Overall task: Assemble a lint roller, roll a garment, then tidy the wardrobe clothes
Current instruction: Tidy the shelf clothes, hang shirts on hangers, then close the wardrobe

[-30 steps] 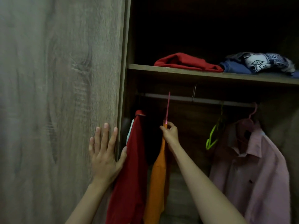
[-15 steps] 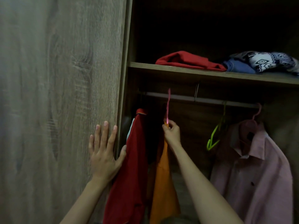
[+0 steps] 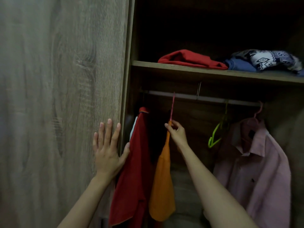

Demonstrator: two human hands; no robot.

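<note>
My right hand (image 3: 177,132) pinches the neck of a thin pink hanger (image 3: 172,106) that carries an orange garment (image 3: 162,178). The hanger's hook reaches up to the metal rail (image 3: 212,98). My left hand (image 3: 107,148) lies flat, fingers spread, on the edge of the wooden wardrobe door (image 3: 65,96), its thumb touching a hanging red shirt (image 3: 133,170). No lint roller is in view.
A pink shirt (image 3: 256,170) hangs at the right on a pink hanger, and an empty green hanger (image 3: 215,135) hangs beside it. On the shelf (image 3: 213,74) lie a folded red garment (image 3: 190,59), a blue one (image 3: 240,65) and a patterned knit (image 3: 266,59).
The orange garment has swung and turned on its hanger under my right hand. My left hand has stayed flat on the door.
</note>
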